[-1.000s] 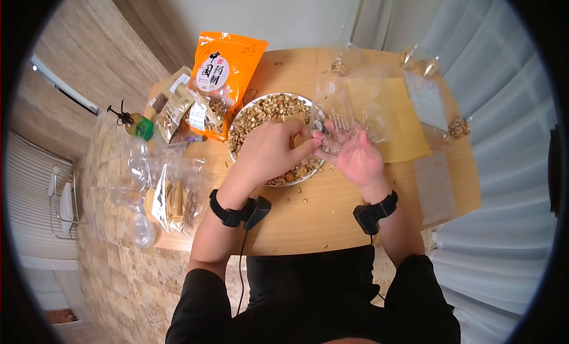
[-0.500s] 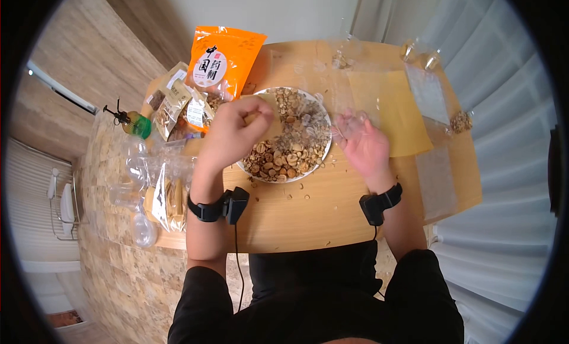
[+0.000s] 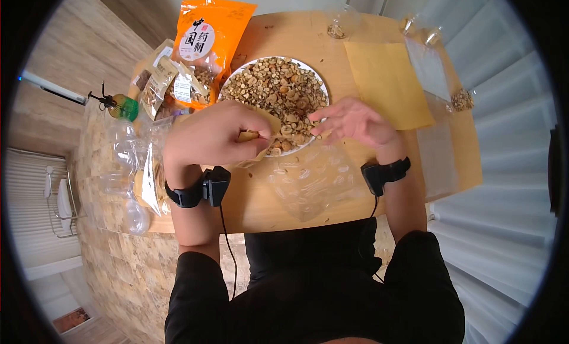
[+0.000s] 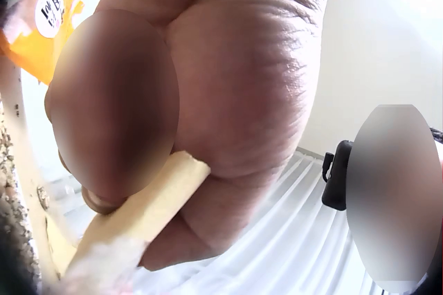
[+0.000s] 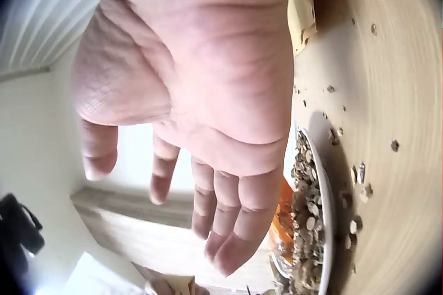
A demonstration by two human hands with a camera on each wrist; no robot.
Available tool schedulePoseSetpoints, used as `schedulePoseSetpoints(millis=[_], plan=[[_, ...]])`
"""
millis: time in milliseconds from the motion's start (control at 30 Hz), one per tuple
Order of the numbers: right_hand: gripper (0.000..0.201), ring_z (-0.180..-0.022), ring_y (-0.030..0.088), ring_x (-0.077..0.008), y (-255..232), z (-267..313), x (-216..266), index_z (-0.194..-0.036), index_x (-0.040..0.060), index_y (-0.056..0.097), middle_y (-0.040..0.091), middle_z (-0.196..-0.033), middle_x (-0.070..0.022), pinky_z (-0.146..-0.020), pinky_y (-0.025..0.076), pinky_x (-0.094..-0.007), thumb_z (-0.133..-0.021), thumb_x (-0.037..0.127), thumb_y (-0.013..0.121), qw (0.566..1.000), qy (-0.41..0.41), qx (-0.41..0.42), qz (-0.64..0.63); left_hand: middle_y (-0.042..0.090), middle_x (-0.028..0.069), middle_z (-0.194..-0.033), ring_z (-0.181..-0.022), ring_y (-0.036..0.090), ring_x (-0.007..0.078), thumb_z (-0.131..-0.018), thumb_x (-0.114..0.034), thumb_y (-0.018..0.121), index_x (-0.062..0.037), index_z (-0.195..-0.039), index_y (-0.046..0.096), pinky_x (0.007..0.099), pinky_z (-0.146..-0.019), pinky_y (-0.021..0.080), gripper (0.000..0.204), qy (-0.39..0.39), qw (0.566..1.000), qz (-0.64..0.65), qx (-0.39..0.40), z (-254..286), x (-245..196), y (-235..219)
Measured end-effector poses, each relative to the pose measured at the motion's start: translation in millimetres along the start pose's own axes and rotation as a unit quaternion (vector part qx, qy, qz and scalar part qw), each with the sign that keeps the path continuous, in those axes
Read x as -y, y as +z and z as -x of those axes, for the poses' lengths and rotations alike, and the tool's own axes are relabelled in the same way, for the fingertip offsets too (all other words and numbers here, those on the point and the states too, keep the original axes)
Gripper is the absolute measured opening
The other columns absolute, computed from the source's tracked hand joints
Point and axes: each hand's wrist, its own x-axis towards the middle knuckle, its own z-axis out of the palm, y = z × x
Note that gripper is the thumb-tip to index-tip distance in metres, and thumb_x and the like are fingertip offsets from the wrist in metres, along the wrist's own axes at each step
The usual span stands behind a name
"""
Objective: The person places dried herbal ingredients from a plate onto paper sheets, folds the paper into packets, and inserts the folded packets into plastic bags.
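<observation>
My left hand (image 3: 216, 133) has its fingers curled round a folded piece of tan paper (image 4: 149, 208), over the left side of a white plate. Dried, sliced herb pieces (image 3: 278, 86) are heaped on that plate (image 3: 326, 90). My right hand (image 3: 358, 123) is at the plate's right edge, fingers loosely extended and palm bare in the right wrist view. A clear plastic bag with white print (image 3: 311, 181) spreads in front of the plate, near the table's front edge.
An orange pouch (image 3: 222, 24) and smaller packets (image 3: 157, 86) stand left of the plate. Further left are a green spray bottle (image 3: 124, 108) and clear plastic containers (image 3: 137, 216). Yellow paper (image 3: 391, 86) lies at right, near small filled bags (image 3: 462, 99). Crumbs dot the table.
My left hand has moved left, away from the right hand, still gripping the paper. The clear bag, earlier between both hands, now spreads in front of the plate. My right hand's fingers now hold nothing.
</observation>
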Motion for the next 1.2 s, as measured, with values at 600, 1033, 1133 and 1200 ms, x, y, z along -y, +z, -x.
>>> schedulePoseSetpoints(millis=[600,1033,1133,1200], plan=[[0.066,-0.101,0.061,-0.0233,36.6,-19.5,-4.0,-0.141,0.0074,0.025,0.056,-0.123,-0.0194,-0.08,0.05,-0.031,-0.086,0.002,0.061,0.993,-0.026,-0.087,0.078,0.059,0.0127,-0.064,-0.058,0.057,0.0296,-0.078,-0.022,0.062,-0.0056,-0.079,0.065,0.0372,-0.055,0.044,0.017,-0.084,0.995,-0.049,-0.006,-7.2,10.3,13.3],[0.014,-0.091,0.059,-0.0106,28.9,-17.5,-17.5,-0.098,-0.0009,0.061,0.063,-0.102,-0.0071,-0.079,0.049,-0.025,-0.09,-0.007,0.051,0.968,0.036,-0.143,0.203,0.06,0.0129,-0.064,-0.058,0.058,0.0287,-0.079,-0.023,0.063,-0.007,-0.082,0.068,0.0371,-0.055,0.044,0.018,-0.117,0.992,-0.041,-0.018,-11.1,11.6,16.0],[0.018,-0.09,0.057,-0.0091,34.9,-17.5,-15.1,-0.103,0.0001,0.06,0.061,-0.097,-0.0035,-0.078,0.049,-0.0238,-0.088,-0.006,0.056,0.965,0.077,-0.151,0.198,0.061,0.0133,-0.065,-0.058,0.059,0.029,-0.08,-0.024,0.063,-0.0071,-0.084,0.069,0.0374,-0.056,0.044,0.018,-0.14,0.987,-0.06,-0.047,-11.0,11.9,17.4],[0.021,-0.089,0.057,-0.0086,35.3,-17.6,-14.8,-0.106,0.0006,0.059,0.06,-0.096,-0.002,-0.078,0.048,-0.0232,-0.086,-0.006,0.059,0.963,0.092,-0.151,0.201,0.061,0.0129,-0.068,-0.062,0.059,0.0288,-0.08,-0.02,0.063,-0.0047,-0.083,0.066,0.0357,-0.058,0.045,0.016,-0.148,0.986,-0.067,-0.032,-11.6,1.8,14.6]])
